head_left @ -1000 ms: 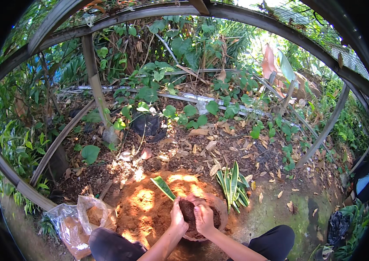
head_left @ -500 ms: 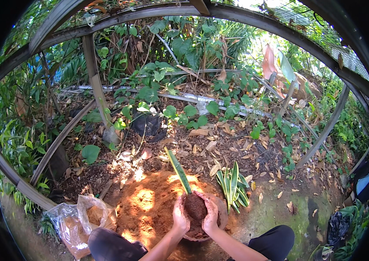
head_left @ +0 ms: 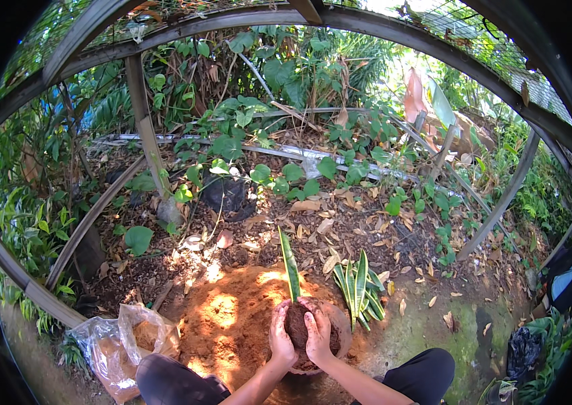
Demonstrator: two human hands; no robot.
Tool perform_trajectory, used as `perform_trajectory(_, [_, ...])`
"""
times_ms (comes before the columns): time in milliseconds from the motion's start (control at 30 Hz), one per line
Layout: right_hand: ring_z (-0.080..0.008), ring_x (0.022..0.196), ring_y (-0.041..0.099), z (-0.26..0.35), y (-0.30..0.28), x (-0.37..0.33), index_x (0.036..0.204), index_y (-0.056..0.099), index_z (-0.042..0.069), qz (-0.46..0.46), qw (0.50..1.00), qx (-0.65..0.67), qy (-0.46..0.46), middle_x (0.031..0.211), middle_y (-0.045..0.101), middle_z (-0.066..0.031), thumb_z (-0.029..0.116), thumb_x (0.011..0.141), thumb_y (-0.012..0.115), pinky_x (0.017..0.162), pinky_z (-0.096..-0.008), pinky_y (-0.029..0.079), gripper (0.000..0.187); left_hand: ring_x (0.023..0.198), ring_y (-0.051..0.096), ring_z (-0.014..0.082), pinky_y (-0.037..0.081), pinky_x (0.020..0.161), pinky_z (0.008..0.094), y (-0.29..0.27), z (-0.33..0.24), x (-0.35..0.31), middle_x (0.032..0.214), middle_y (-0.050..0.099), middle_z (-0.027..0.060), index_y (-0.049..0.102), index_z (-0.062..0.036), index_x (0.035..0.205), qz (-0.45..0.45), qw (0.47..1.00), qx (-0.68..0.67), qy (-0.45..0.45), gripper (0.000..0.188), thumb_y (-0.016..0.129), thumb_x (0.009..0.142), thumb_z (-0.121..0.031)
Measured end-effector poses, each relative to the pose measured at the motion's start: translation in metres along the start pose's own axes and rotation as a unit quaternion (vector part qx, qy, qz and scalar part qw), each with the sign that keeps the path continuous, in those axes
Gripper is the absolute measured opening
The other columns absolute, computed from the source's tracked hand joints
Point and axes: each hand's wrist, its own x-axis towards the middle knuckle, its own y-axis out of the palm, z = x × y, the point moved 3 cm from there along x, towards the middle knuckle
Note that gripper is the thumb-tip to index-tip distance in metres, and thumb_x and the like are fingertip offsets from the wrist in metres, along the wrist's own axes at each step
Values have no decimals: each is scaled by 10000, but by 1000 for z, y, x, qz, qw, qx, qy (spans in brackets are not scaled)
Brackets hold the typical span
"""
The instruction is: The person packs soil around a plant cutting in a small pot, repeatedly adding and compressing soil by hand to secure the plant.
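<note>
A single snake plant leaf [head_left: 289, 266] stands almost upright out of a dark brown soil ball [head_left: 295, 327]. My left hand [head_left: 280, 335] is cupped round the ball's left side. Across from it, my right hand [head_left: 318, 333] presses on the right side with its fingers curved over the top. Both hands are over a round bowl [head_left: 345, 329] that has dark soil inside; the ball hides part of it, so I cannot tell whether they touch. Just right of the bowl lies a bunch of cut snake plant leaves [head_left: 359, 289], green with yellow edges.
Orange-brown loose soil [head_left: 222, 310] is heaped left of the bowl. Clear plastic bags [head_left: 114, 347] with brown material stand by my left knee. Dry leaves [head_left: 326, 226] litter the ground beyond. A wooden post [head_left: 148, 128] and curved frame bars surround the spot, and a black plastic bag [head_left: 524, 352] lies far right.
The leaf has swung from leaning left to nearly upright. My right hand has moved inward across the soil ball, its fingers now over the ball's top and right side.
</note>
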Motion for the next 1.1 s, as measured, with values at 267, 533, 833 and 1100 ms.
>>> perform_trajectory(267, [-308, 1097, 534, 7, 1, -3, 1109, 625, -32, -24, 994, -93, -46, 1146, 568, -172, 135, 930, 495, 976, -375, 394, 277, 1034, 531, 140, 398, 958, 290, -11, 9, 0, 1101, 567, 49, 595, -48, 1114, -19, 999, 45, 14, 243, 416, 994, -160])
perform_trajectory(533, [-308, 1084, 543, 7, 1, -1, 1053, 644, -22, -24, 996, -74, -51, 1113, 582, -176, 145, 931, 494, 958, -386, 407, 256, 1011, 541, 123, 409, 932, 273, -3, 4, -4, 1050, 590, 34, 605, -38, 1113, -3, 998, 20, 52, 232, 442, 1013, -169])
perform_trajectory(833, [-330, 1055, 541, 8, -1, -5, 1026, 650, -21, -45, 997, -55, -36, 1088, 586, -186, 163, 926, 493, 936, -397, 409, 262, 997, 570, 126, 448, 907, 273, 4, -2, -8, 1094, 612, 62, 558, -4, 1197, -33, 997, 53, 53, 258, 482, 1000, -152])
perform_trajectory(1100, [-343, 1040, 542, 10, -1, -7, 1026, 640, -21, -35, 993, -95, -64, 1068, 588, -190, 192, 919, 512, 927, -405, 413, 271, 975, 570, 115, 463, 889, 267, 4, 2, -9, 1071, 610, 67, 559, 17, 1191, -29, 999, -5, -24, 257, 507, 981, -122])
